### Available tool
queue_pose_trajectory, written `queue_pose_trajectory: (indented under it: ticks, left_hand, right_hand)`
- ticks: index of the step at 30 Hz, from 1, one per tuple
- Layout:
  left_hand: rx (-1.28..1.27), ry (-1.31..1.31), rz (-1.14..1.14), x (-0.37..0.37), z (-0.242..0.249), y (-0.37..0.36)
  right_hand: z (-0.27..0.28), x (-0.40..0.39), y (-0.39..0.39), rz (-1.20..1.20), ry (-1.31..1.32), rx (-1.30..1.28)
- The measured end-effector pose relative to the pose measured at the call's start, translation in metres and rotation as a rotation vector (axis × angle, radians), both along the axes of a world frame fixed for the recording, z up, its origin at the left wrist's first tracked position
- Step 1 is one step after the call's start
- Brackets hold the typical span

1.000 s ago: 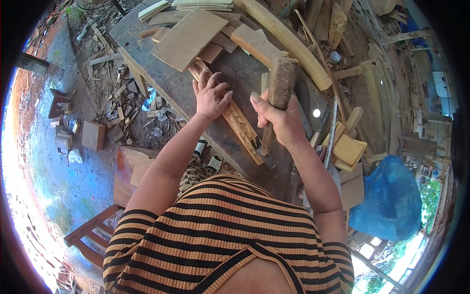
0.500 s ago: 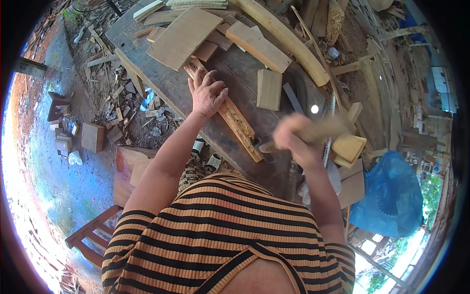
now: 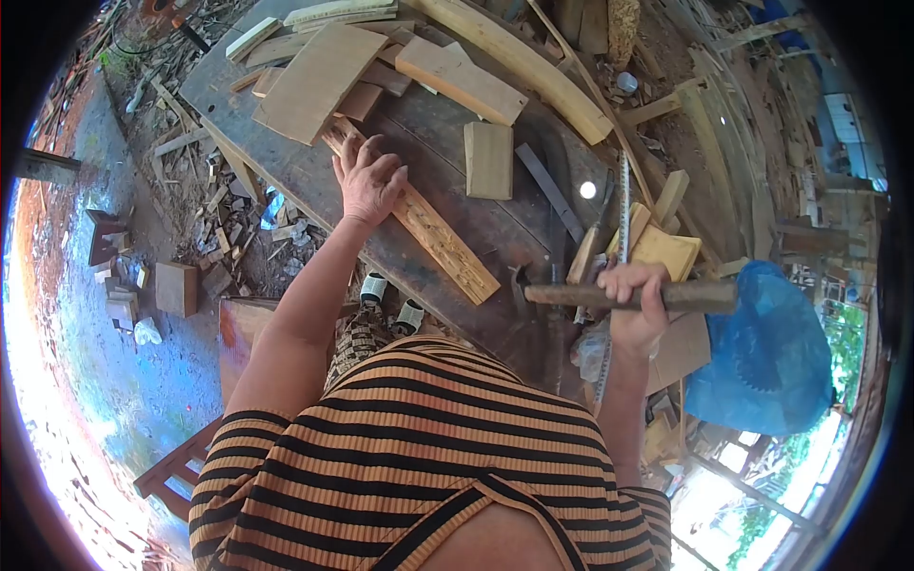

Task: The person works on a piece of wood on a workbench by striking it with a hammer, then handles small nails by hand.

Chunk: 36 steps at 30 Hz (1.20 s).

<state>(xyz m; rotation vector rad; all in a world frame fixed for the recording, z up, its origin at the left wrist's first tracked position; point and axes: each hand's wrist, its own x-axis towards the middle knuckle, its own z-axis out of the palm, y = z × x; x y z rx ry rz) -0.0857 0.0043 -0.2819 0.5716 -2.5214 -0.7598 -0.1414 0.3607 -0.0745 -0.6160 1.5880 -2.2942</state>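
My left hand [image 3: 369, 181] lies over the upper part of a long, rough-faced wooden strip [image 3: 446, 249], its fingers bent around it. The strip runs diagonally on the dark worktable [image 3: 419, 124]. To the right, my right hand [image 3: 636, 303] is closed around the wooden handle [image 3: 700, 296] of a hammer-like tool, held roughly level. Its dark metal head [image 3: 521, 284] is just right of the strip's lower end, apart from it. A short wooden block [image 3: 488, 160] and a flat grey bar [image 3: 550, 193] lie between and above the hands.
A flat board [image 3: 321, 81], a thick plank [image 3: 462, 80] and a long curved timber [image 3: 524, 57] lie at the table's far side. A yellow block [image 3: 668, 252] and a blue plastic bag [image 3: 762, 357] are on the right. Wood scraps cover the ground at left.
The tool in my right hand has swung from a blurred, tilted position to a level one, its head now clear of the strip. The whole view has shifted slightly; my left hand stays on the strip.
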Motion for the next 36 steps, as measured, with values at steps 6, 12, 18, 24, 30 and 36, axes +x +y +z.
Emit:
queue_pose_trajectory:
  ticks: [6,12,18,24,30,36]
  left_hand:
    - [-0.004,-0.009,0.015,0.0,0.001,0.001]
    - [-0.002,-0.013,0.02,0.002,0.003,0.001]
    - [0.009,-0.019,0.021,0.003,0.005,0.002]
    - [-0.016,0.017,0.035,0.002,0.004,0.002]
    - [-0.009,0.019,0.016,0.0,0.006,0.0]
    - [0.013,0.002,0.013,0.003,0.005,0.001]
  right_hand:
    - [0.0,-0.019,-0.065,0.064,-0.045,0.149]
    - [-0.003,-0.017,-0.098,0.224,0.043,0.342]
    - [0.006,-0.021,-0.106,0.171,0.155,0.487]
    - [0.017,-0.025,-0.097,0.156,0.162,0.429]
    - [0.008,-0.029,-0.106,0.109,0.117,0.492]
    - [0.013,-0.031,-0.118,0.089,0.141,0.502]
